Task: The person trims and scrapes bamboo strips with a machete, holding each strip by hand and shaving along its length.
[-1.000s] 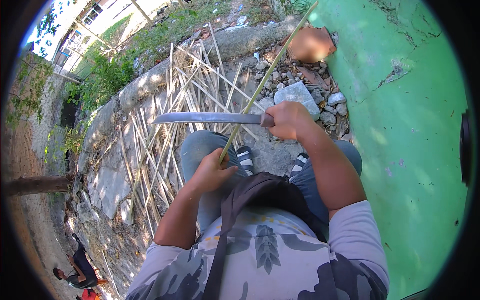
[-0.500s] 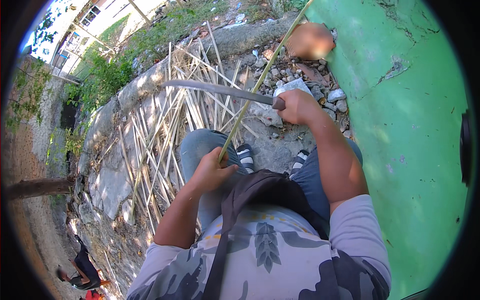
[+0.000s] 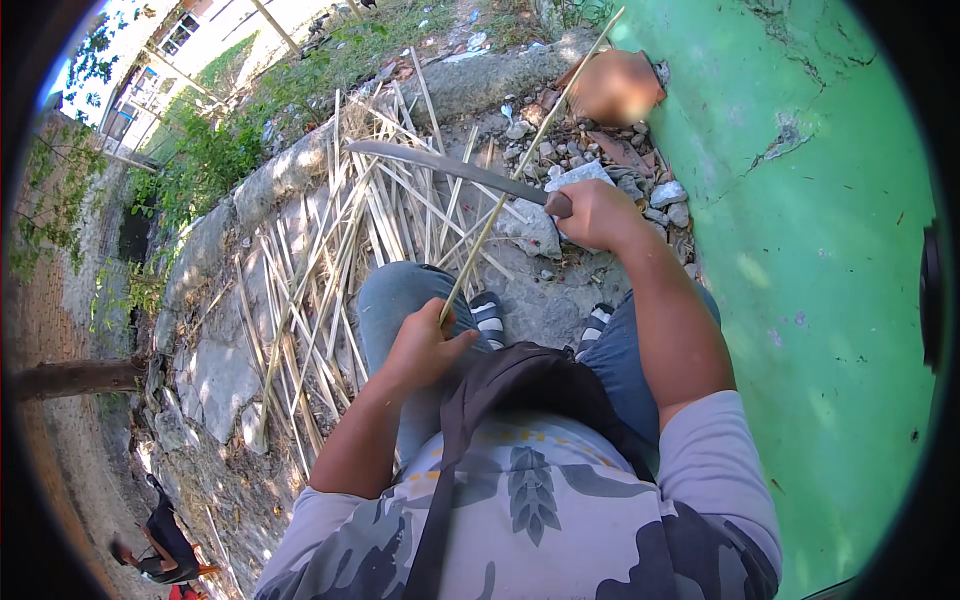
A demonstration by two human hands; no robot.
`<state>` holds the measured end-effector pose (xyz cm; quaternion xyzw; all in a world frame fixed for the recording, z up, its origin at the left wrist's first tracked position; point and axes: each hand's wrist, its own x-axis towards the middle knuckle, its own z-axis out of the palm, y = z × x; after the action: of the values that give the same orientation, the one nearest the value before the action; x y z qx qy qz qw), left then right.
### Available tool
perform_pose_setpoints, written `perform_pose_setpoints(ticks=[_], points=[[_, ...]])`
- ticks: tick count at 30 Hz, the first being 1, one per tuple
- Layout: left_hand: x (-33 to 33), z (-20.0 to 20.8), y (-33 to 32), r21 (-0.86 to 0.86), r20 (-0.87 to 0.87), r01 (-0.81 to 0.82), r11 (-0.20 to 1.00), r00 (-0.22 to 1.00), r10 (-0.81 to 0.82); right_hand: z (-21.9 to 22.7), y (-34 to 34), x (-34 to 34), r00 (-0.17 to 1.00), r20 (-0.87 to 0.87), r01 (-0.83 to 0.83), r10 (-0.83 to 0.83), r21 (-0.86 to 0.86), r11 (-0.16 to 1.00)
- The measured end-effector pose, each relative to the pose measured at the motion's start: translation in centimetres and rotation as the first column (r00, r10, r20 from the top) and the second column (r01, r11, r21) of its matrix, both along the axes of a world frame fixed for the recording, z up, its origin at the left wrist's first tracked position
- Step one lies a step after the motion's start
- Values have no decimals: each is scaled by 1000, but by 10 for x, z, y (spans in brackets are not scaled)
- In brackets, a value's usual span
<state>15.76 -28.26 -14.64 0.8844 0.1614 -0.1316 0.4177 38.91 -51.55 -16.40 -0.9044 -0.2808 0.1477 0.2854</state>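
A machete (image 3: 440, 163) with a long, slightly curved blade is in my right hand (image 3: 597, 213), whose fingers are wrapped round its handle. The blade points left, with its tip over the pile of strips. My left hand (image 3: 425, 342) is closed on the lower end of a long, thin bamboo strip (image 3: 548, 125), beside my left knee. From there the strip slants up and away to the right, toward the green surface's edge. Blade and strip cross just left of the handle; whether they touch I cannot tell.
Many pale split strips (image 3: 335, 250) lie criss-crossed on the stony ground left of my knees. Rubble (image 3: 655, 200) and a rounded orange-brown object (image 3: 615, 88), partly blurred, lie ahead. A green painted surface (image 3: 810, 300) runs along my right. Another person (image 3: 170, 535) is at the far lower left.
The machete's tip has swung slightly right and down the blade's line, and the strip's far end has dipped a little. Both hands keep their holds, almost in place.
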Motion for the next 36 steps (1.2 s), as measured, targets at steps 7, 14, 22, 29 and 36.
perform_pose_setpoints(ticks=[7, 14, 22, 29, 36], points=[[-3, 6, 3, -68, -53, -1, 998, 999, -2, 20, 10, -16, 983, 28, -170, 179, -212, 962], [-1, -3, 6, -42, -20, 14, 999, 1000, -15, 19, -3, -6, 996, 71, 50, -53, 38, 998], [-4, 2, 5, -36, -11, 27, 999, 1000, -28, 18, -13, 11, 996, 84, 26, -20, -64, 998], [-5, 0, 8, -78, -2, -4, 997, 1000, 4, 12, -3, -3, 984, 175, 20, -34, 82, 996], [-2, 3, 5, -95, -9, 19, 995, 1000, -20, 14, -31, 16, 989, 124, 79, -83, 37, 996]])
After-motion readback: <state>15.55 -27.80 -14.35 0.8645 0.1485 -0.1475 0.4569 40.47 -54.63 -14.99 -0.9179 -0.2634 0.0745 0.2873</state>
